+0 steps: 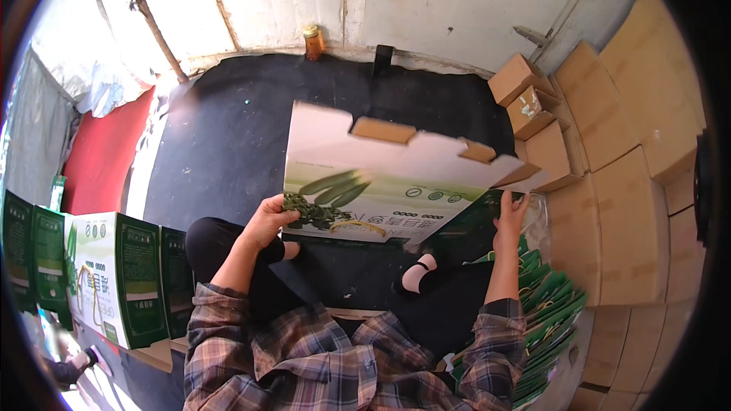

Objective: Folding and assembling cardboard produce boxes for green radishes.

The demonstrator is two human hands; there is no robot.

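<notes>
While held up by both hands, printed carton [403,175]: tilted in front of the torso, partly opened out, above the black floor covering [228,129].
Left hand [268,221]: clamped on the lower left edge, thumb on the printed face.
Right hand [510,221]: clamped on the right edge, beside the green side panel [466,221].
Label on carton face: printed with long green vegetables, dark leaves, a row of round icons and large dark characters; small lettering too faint to read.
Rope handle [358,224]: yellow, looped at the lower part of the face.
Upper edge: notched, with brown flaps [382,131] showing.
Label on white-and-green carton [141,281], at left: marked with similar icons and large characters; small print on the dark green side too fine to make out.
Hidden: floor behind the raised carton; some fingers of both hands, behind cardboard.
Cut off: row of cartons at far left, by the dark fisheye rim.
Green stack [544,327]: packed in overlapping layers beside the right forearm, partly covered by the sleeve.
Brown boxes [632,221]: piled along the right side.
Far edge: amber jar [313,44] with yellow lid, near a black object [383,59] of unclear kind.
Far left: red panel [110,152], below a wooden pole [148,15].
</notes>
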